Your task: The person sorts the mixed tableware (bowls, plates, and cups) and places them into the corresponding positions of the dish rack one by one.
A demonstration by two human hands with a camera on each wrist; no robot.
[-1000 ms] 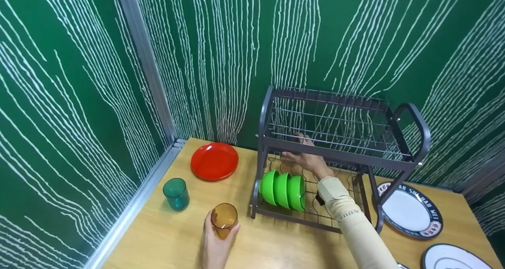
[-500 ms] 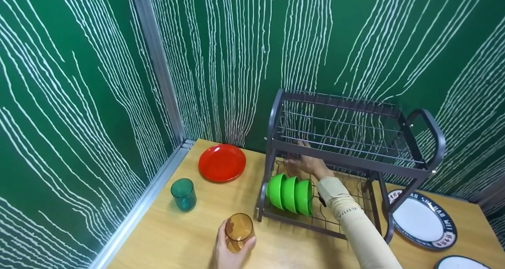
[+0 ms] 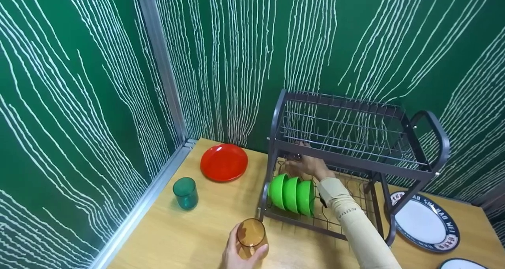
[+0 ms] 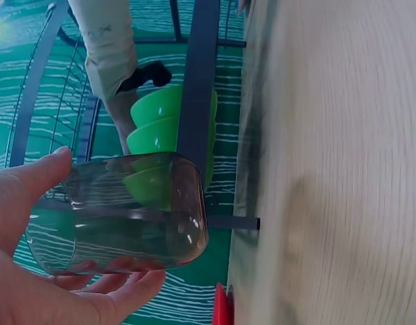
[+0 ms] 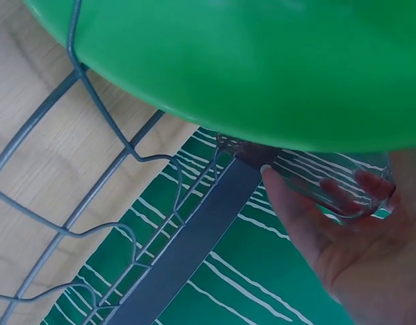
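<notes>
My left hand (image 3: 240, 257) grips an amber drinking glass (image 3: 252, 231) in front of the rack's front left corner. In the left wrist view the glass (image 4: 130, 217) is held between thumb and fingers, its base apart from the tabletop. My right hand (image 3: 309, 165) reaches into the lower tier of the dark dish rack (image 3: 347, 158), behind three nested green bowls (image 3: 290, 194) standing on edge. The right wrist view shows that hand (image 5: 360, 261) gripping a see-through glass (image 5: 333, 193) near the rack's back rail, partly hidden by a green bowl (image 5: 262, 74).
On the wooden table (image 3: 165, 241) a teal glass (image 3: 186, 194) stands at the left. Behind it lies a red plate (image 3: 224, 162). An oval white plate (image 3: 420, 219) with a lettered dark rim lies right of the rack, and another plate (image 3: 461, 264) shows at the lower right edge.
My left hand has carried the amber glass rightward, closer to the rack's front left corner. My right hand stays in the lower tier, shifting slightly. The head view has turned a little left.
</notes>
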